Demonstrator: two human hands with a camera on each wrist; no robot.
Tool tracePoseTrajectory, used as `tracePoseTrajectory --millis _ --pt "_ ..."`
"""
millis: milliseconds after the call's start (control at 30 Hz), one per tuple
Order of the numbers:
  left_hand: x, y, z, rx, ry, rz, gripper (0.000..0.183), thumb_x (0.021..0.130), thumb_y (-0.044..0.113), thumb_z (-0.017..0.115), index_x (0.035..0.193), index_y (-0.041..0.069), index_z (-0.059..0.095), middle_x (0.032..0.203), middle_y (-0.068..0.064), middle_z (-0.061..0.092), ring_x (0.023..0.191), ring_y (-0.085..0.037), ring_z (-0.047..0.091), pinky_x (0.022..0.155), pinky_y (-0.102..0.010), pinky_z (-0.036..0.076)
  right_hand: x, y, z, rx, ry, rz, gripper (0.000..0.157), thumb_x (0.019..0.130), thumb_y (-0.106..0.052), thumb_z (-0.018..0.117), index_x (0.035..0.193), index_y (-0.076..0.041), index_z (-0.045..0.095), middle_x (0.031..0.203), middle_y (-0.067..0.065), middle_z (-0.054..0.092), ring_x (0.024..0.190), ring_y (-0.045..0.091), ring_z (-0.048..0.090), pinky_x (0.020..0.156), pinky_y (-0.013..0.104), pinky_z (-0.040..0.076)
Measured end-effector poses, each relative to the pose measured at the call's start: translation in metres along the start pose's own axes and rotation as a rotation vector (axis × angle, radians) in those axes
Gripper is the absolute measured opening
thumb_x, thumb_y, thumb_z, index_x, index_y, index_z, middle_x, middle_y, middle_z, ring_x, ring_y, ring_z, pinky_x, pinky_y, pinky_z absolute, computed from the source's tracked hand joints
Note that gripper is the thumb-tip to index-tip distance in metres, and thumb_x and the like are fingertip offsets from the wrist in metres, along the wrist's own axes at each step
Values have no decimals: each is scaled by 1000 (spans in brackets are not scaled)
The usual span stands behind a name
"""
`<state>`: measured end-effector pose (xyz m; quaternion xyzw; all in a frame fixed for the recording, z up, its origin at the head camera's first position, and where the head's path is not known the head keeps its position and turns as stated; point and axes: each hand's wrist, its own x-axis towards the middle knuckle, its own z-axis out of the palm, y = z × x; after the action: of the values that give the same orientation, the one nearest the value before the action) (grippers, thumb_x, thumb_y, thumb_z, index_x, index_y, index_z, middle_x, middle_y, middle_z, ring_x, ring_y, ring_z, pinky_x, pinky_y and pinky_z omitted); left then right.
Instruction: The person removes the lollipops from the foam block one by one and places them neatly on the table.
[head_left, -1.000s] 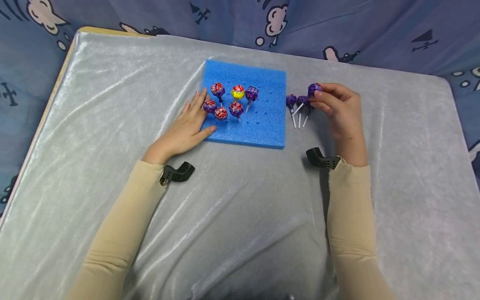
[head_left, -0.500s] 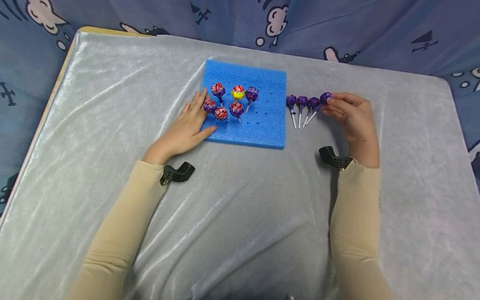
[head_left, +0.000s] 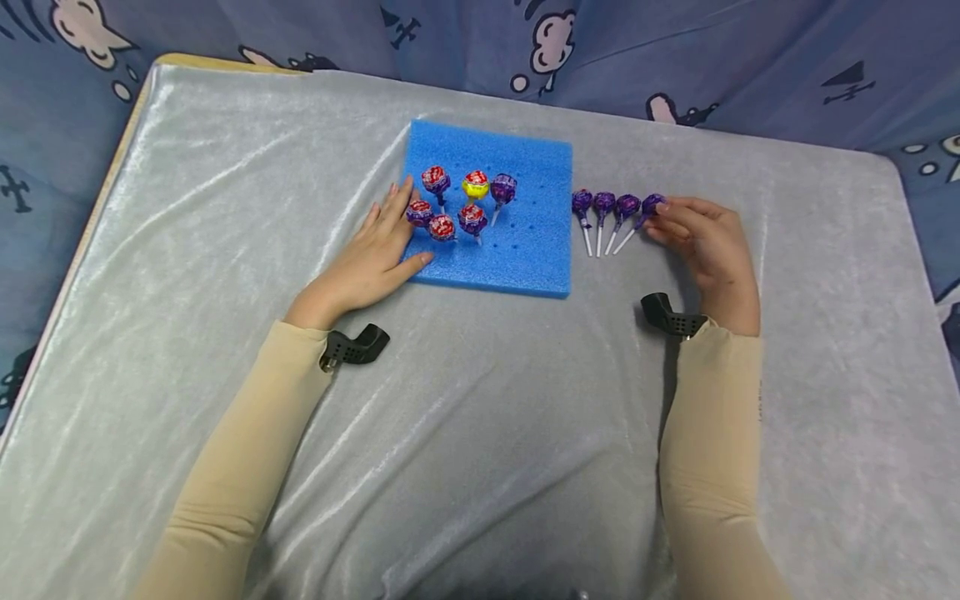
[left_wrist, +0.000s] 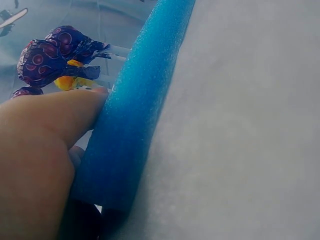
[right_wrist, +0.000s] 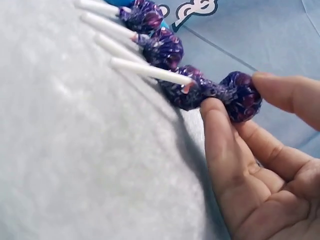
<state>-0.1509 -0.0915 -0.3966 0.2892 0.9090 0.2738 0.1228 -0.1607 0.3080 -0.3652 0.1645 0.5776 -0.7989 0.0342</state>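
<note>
My right hand (head_left: 708, 250) pinches the round head of a purple-wrapped lollipop (right_wrist: 242, 97) between thumb and fingers. This lollipop is at the right end of a row of purple lollipops (head_left: 603, 204), whose white sticks point toward me. The row lies on the cloth just right of a blue foam board (head_left: 536, 267). My left hand (head_left: 367, 254) rests with fingers spread over the board's left edge, thumb on its front left corner. Several lollipops stand in the foam, among them a yellow one (head_left: 476, 185) and a purple one (head_left: 503, 190).
Small holes dot the foam's right side. A grey velvety cloth (head_left: 480, 433) covers the table, whose wooden edge shows at the far left. Behind it hangs a blue patterned curtain (head_left: 465, 50). A black bracket (head_left: 360, 343) sticks out from each sleeve cuff.
My right hand has moved right and toward me, bringing its lollipop down from above the others to the right end of the row. The left hand has stayed still.
</note>
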Motion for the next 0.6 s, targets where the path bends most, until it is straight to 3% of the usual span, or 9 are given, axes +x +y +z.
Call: tracePoseTrajectory --millis 167,333,467,600 --pt "0 0 0 -1 0 -1 54 100 37 40 119 -13 48 155 -13 -17 141 -25 -17 113 -36 -10 2 2 -2 -52 46 4 8 83 7 66 76 3 69 73 11 69 63 17 68 60 26 56" --pt "0 -1 1 -6 2 1 54 100 37 40 119 -13 47 155 -12 -17 141 -25 -17 113 -37 -10 2 3 0 -167 88 -59 10 81 7 68 73 2 71 69 7 69 59 13 67 59 22 55" --pt "0 -1 0 -7 3 1 54 100 37 40 118 -13 47 156 -13 -16 141 -25 -17 113 -37 -10 3 5 1 -262 123 -109 2 78 5 72 77 4 72 68 4 69 59 11 66 58 19 54" --pt "0 0 0 -7 0 -2 54 100 37 40 119 -13 47 156 -13 -16 141 -25 -17 113 -37 -10 3 5 1 -328 157 -130 6 76 3 75 80 6 72 67 1 69 60 9 65 58 17 53"
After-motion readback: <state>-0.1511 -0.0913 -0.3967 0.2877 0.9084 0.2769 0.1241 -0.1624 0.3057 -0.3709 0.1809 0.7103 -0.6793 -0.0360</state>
